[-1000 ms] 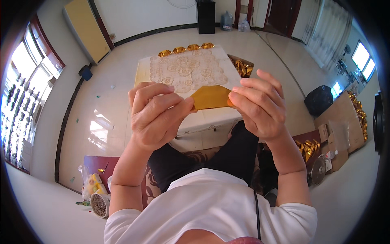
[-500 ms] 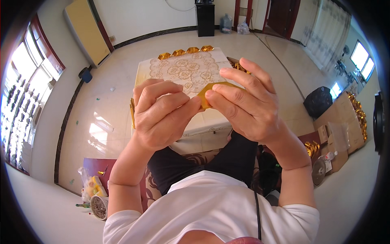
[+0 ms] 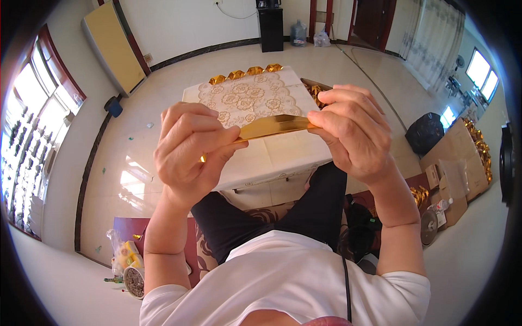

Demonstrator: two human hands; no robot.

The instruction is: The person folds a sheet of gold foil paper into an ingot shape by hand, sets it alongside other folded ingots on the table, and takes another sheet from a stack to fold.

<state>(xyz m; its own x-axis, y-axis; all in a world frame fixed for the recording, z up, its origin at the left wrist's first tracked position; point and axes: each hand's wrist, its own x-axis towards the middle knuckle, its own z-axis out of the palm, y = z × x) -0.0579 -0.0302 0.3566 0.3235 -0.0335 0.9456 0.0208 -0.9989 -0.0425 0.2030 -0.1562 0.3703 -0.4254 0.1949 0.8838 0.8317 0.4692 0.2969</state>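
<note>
A gold foil sheet (image 3: 272, 127) is held up edge-on between both hands, above the table (image 3: 272, 157) with its patterned cloth. The left hand (image 3: 190, 155) is pinched shut on its near end, and the right hand (image 3: 353, 133) is clamped on the other end.

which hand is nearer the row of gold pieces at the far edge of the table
Right, narrowly. The right hand grips the gold sheet below and right of the gold pieces; the left hand holds the sheet's other end, lower and further left.
</note>
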